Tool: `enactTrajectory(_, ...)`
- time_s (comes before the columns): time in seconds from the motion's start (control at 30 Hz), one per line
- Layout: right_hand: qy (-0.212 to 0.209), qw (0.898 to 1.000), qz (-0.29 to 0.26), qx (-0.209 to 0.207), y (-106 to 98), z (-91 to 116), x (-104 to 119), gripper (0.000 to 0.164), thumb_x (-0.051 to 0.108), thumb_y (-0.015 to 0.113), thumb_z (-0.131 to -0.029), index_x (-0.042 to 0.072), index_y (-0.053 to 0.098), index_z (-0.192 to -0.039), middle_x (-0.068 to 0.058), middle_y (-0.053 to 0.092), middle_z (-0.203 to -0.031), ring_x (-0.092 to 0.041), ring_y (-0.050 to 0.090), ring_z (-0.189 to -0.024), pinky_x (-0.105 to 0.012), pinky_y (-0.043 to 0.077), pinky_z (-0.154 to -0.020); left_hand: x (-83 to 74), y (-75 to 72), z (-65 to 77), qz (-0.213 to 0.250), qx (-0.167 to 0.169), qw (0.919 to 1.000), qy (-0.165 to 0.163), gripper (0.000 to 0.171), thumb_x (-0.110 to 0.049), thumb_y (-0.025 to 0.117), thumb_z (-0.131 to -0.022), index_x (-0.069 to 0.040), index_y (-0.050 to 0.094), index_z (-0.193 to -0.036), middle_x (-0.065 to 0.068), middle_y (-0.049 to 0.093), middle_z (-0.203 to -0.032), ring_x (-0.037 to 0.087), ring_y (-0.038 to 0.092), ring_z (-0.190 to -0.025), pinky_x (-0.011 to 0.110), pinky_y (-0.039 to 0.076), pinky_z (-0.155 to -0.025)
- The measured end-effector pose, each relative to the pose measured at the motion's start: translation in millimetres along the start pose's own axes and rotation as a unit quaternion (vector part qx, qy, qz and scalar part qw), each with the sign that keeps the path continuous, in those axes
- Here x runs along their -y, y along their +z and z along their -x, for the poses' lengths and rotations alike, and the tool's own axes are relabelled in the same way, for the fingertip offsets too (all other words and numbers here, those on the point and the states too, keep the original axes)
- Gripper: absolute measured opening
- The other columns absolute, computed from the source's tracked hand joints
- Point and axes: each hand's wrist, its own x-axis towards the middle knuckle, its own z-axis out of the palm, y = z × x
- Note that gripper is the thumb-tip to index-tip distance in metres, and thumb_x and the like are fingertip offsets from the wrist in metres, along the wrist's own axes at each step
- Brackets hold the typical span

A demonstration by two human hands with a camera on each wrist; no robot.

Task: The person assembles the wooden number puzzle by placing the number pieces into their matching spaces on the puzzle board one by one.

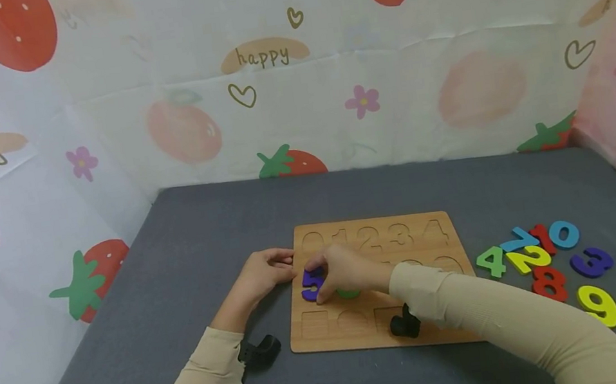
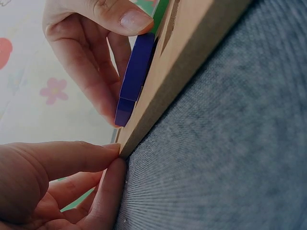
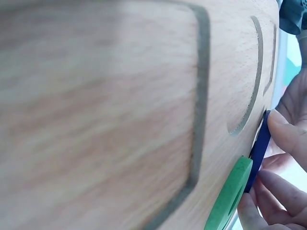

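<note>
Fabric (image 1: 299, 122) behind the wooden board (image 1: 369, 301) says "happy" in the head view, in loopy brown lettering, with another "happy" off to the board's left. The board's top row has outlines you can read as 0, 1, 2, 3 and 4. Right hand (image 1: 348, 271) has a purple 5 (image 1: 311, 280) pinched between thumb and fingers, over the board's left part, next to a half-hidden green piece (image 1: 349, 293) on the board. Left hand (image 1: 265, 269) grips the board's left edge. Loose to the board's right: green 4 (image 1: 493, 265), blue 7 (image 1: 519, 244), red 1 (image 1: 543, 239), blue 0 (image 1: 554, 236), yellow 2 (image 1: 530, 260), red 8 (image 1: 549, 284), purple 3 (image 1: 593, 263) and yellow 9 (image 1: 612, 309), some of them bunched together.

Left wrist view is close up: left thumb and finger pinch the board's edge, and just above that the other hand's fingers hold the 5, seen side-on at the board's surface.

Right wrist view looks along the board, grooves up close. Green piece sits on it, with the 5 right behind, fingertips on it. Honestly can't tell there which hand some of those fingers belong to.
</note>
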Motion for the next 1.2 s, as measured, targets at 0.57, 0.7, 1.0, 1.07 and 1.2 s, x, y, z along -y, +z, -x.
enactTrajectory(0.57, 0.007, 0.996, -0.085, -0.005, -10.3, 12.2, -9.8, 0.059, 0.007, 0.087, -0.073, 0.003, 0.066, -0.128, -0.012, 0.066, -0.131, -0.029, 0.059, -0.125, -0.040, 0.049, -0.104, -1.5, 2.7, -1.5, -0.001, 0.001, 1.0000, 0.001, 0.046, -0.002, 0.071, -0.086, 0.005, 0.062, -0.130, 0.022, 0.065, -0.123, 0.027, 0.067, -0.106, 0.033, 0.056, -0.087)
enactTrajectory(0.7, 0.017, 0.991, -0.132, -0.028, -25.0, 25.5, -17.1, 0.058, 0.006, 0.083, -0.078, 0.003, 0.063, -0.132, -0.014, 0.058, -0.139, -0.035, 0.051, -0.133, -0.042, 0.047, -0.106, -1.5, 3.5, -1.1, 0.002, 0.001, 1.0000, -0.001, 0.046, -0.002, 0.071, -0.086, 0.005, 0.061, -0.130, 0.023, 0.065, -0.123, 0.028, 0.067, -0.106, 0.034, 0.056, -0.087)
enactTrajectory(1.0, 0.026, 0.984, -0.152, -0.084, -66.2, 63.2, -37.4, 0.058, 0.012, 0.081, -0.082, 0.002, 0.060, -0.136, -0.020, 0.055, -0.143, -0.040, 0.049, -0.136, -0.045, 0.048, -0.105, -2.9, 2.7, 0.4, -0.008, -0.002, 1.0000, -0.005, 0.047, -0.003, 0.071, -0.087, 0.002, 0.060, -0.133, 0.020, 0.064, -0.125, 0.029, 0.065, -0.110, 0.035, 0.055, -0.089)
enactTrajectory(1.07, 0.032, 0.985, -0.144, -0.093, -74.7, 72.2, -41.8, 0.059, 0.017, 0.081, -0.083, 0.003, 0.060, -0.136, -0.021, 0.054, -0.144, -0.041, 0.050, -0.135, -0.044, 0.051, -0.101, -2.8, 2.3, 0.7, -0.008, -0.004, 0.9999, -0.006, 0.047, -0.003, 0.071, -0.088, 0.001, 0.061, -0.133, 0.020, 0.064, -0.125, 0.029, 0.065, -0.110, 0.035, 0.055, -0.089)
enactTrajectory(1.2, 0.044, 0.986, -0.124, -0.102, -89.1, 91.5, -50.4, 0.062, 0.024, 0.081, -0.083, 0.007, 0.058, -0.138, -0.020, 0.051, -0.146, -0.041, 0.048, -0.136, -0.037, 0.052, -0.099, -1.2, 1.3, 1.0, -0.012, -0.003, 0.9999, -0.008, 0.047, -0.004, 0.071, -0.088, 0.001, 0.060, -0.133, 0.019, 0.064, -0.125, 0.027, 0.065, -0.109, 0.036, 0.055, -0.090)
